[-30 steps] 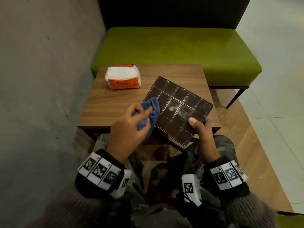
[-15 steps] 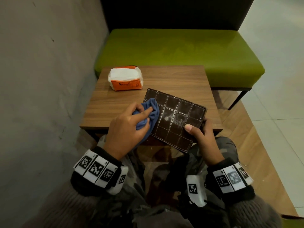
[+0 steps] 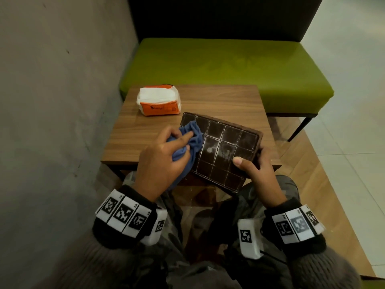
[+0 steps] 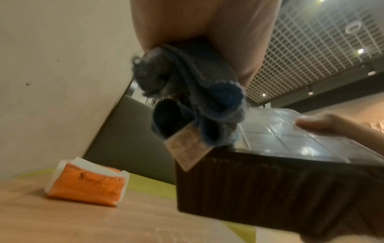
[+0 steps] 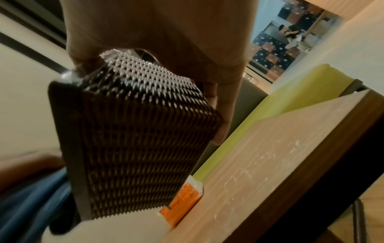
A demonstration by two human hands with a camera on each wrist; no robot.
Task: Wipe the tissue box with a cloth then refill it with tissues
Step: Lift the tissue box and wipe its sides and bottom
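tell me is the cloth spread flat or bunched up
Bunched up: the cloth is wadded in folds in the left hand, pressed on the box.

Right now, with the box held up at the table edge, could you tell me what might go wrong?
1. The tissue box is held only by the right hand at one corner and hangs partly past the table edge; pressure from the cloth in the left hand could tip or drop it.
2. A wide wipe toward the far left corner might nudge the tissue pack.
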